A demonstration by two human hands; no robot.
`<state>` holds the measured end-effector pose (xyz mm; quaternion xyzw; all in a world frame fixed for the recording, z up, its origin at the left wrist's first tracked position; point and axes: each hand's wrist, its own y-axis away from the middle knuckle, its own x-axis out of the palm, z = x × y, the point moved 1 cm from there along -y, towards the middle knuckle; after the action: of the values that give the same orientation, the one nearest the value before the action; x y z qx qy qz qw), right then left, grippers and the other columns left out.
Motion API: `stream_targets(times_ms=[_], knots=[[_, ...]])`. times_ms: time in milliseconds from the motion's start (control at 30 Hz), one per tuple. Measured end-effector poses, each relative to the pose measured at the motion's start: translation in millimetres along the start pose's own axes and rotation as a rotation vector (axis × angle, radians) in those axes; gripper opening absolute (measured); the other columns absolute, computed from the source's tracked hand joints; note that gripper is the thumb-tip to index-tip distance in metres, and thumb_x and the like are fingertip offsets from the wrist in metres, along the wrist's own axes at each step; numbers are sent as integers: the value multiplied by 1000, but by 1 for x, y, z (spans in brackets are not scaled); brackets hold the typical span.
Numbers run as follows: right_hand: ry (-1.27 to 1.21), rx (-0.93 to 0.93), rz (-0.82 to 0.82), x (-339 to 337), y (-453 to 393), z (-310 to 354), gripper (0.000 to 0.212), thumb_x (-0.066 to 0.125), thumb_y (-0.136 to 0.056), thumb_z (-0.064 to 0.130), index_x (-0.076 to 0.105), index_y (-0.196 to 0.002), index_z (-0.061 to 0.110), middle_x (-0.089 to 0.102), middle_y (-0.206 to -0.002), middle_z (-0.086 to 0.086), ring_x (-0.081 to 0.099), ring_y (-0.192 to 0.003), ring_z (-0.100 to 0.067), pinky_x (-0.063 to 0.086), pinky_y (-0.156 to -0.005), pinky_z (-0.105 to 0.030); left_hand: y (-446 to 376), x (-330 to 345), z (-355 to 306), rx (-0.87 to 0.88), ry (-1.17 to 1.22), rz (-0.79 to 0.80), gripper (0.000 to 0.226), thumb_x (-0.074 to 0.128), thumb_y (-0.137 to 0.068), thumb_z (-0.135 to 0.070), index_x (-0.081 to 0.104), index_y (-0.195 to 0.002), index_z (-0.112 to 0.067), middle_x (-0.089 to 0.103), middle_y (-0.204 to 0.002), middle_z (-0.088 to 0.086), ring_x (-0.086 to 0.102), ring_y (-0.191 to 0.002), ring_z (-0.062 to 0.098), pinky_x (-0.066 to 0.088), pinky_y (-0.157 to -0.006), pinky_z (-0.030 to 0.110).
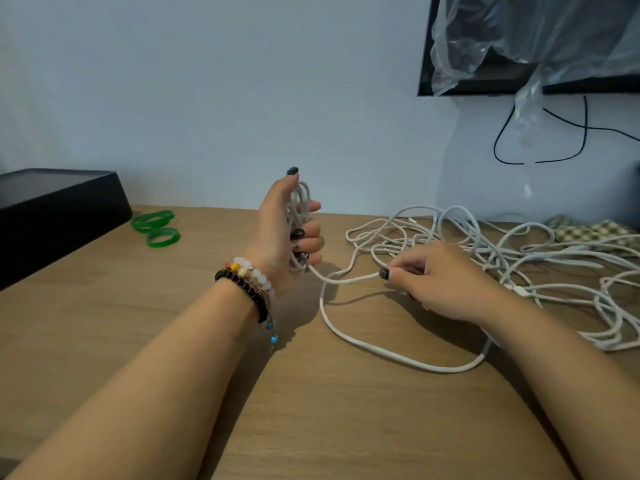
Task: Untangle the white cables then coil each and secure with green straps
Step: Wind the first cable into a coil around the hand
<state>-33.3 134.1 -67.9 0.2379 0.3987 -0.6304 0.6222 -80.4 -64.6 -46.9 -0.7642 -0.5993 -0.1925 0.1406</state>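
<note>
My left hand [282,226] is raised above the wooden table [104,323], shut on a small coil of white cable [300,202] looped through its fingers. From that coil the same cable runs down to my right hand [440,282], which pinches it between thumb and fingers just above the table. A loose length of this cable [381,353] curves in a wide loop in front of my right hand. Behind and to the right lies a tangle of white cables [485,244]. Two green straps [157,226] lie at the back left.
A black box [52,216] stands at the far left edge. A checked cloth [588,232] lies behind the tangle at the right. On the wall hang a black-framed screen under clear plastic [519,43] and thin black wires [540,136].
</note>
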Motion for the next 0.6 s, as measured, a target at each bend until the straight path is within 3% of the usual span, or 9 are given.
stream_targets(times_ms=[100, 267, 433, 533, 600], knots=[[-72, 12, -126, -2, 1, 4, 15, 61, -91, 26, 73, -98, 30, 64, -85, 19, 58, -74, 0, 50, -68, -26, 1, 3, 4, -63, -115, 57, 48, 35, -94, -62, 45, -90, -15, 29, -53, -3, 22, -37, 9, 18, -41, 19], [-89, -4, -256, -3, 4, 9, 16, 62, -87, 19, 75, -90, 28, 69, -83, 13, 65, -79, -16, 57, -77, -44, -2, 6, 8, 28, -265, 102, 55, 32, -101, -52, 55, -108, -3, 34, -57, -3, 30, -43, 8, 30, -41, 20], [-168, -84, -383, -5, 2, 10, 7, 66, -86, 29, 72, -85, 31, 68, -78, 14, 63, -75, -5, 55, -73, -35, 0, 9, 12, 52, -300, 198, 57, 30, -98, -55, 55, -101, -4, 34, -59, -3, 31, -45, 8, 33, -42, 19], [-208, -170, -448, -6, 1, 9, 16, 63, -89, 31, 67, -103, 35, 65, -69, 8, 58, -63, -6, 47, -60, -27, 3, 13, 19, 24, -395, 338, 57, 27, -97, -56, 54, -96, -5, 35, -57, -5, 31, -44, 7, 34, -41, 18], [-204, -209, -447, -6, 1, 9, 30, 64, -88, 32, 62, -117, 38, 60, -66, 5, 54, -60, -9, 44, -60, -26, 5, 17, 25, 20, -517, 425, 58, 23, -98, -55, 55, -92, -7, 37, -56, -6, 32, -42, 7, 36, -41, 18]])
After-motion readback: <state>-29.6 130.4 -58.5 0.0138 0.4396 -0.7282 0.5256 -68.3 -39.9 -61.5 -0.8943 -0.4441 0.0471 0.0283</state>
